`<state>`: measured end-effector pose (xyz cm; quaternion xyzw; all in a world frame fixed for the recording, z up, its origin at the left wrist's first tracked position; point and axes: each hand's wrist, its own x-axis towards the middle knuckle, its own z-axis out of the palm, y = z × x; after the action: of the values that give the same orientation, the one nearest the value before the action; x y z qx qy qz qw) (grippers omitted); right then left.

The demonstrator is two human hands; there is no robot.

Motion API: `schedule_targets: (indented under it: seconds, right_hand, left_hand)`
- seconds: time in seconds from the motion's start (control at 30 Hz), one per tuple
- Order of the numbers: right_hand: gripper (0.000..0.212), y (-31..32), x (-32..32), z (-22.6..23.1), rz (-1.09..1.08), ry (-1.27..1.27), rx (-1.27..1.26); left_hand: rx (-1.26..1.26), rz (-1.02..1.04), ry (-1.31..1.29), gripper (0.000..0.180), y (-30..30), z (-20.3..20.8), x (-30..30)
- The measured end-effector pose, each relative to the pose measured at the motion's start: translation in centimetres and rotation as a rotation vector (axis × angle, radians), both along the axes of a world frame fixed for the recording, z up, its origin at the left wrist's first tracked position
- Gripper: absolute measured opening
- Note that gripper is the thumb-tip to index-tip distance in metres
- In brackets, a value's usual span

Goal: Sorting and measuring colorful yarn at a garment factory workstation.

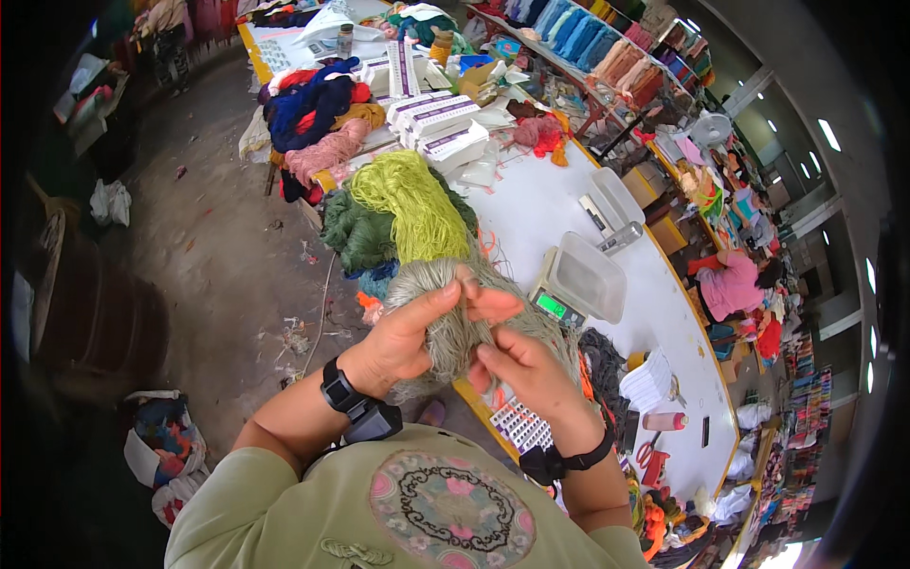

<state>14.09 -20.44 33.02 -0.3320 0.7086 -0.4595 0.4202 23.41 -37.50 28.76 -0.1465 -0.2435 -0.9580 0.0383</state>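
A thick skein of pale grey-green yarn (445, 343) hangs in front of me at the table's near edge. My left hand (403, 332) curls around its upper part, with the thumb raised and the fingertips across the strands. Lower and to the right, my right hand (531, 370) pinches strands of the same skein between thumb and fingers. Just beyond my hands lies a bright lime-green skein (408, 194) on top of a dark green yarn bundle (358, 232). More loose grey strands spread to the right, behind my right hand.
On the white table (531, 204) a clear plastic tub (586, 275) sits on a scale with a lit green display. White boxes (436, 123) and coloured yarn (313, 109) crowd the far end. Scissors (648, 450) and a pink thread spool (664, 421) lie right. A person (728, 284) sits farther off.
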Motion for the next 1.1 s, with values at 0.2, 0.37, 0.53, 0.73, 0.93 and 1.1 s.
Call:
schedule_targets:
  seconds: [0.2,0.37,0.53,0.73,0.93,1.1]
  right_hand:
    - [0.024,-1.4,-0.3,0.3,-0.179,0.183,-0.389]
    - [0.023,-2.0,1.0,0.4,-0.181,0.107,-0.383]
    - [0.016,-0.9,-0.2,-0.5,-0.303,0.139,-0.472]
    - [0.011,-0.7,0.6,-0.1,-0.399,-0.265,-0.345]
    - [0.017,1.1,0.6,-1.0,-0.372,-0.237,-0.393]
    - [0.012,0.9,1.0,-1.5,-0.365,-0.161,-0.351]
  left_hand:
    - [-0.238,0.232,0.049,0.065,1.4,-0.1,-0.5]
    - [-0.58,0.258,0.079,0.083,1.2,0.9,-0.7]
    - [-0.481,0.315,-0.129,0.051,1.9,-0.3,-1.3]
    - [-0.388,0.27,-0.143,0.054,2.0,0.5,-0.9]
    - [-0.391,0.038,-0.164,0.075,3.4,0.0,-2.0]
    - [-0.453,0.039,-0.123,0.071,3.3,0.3,-1.9]
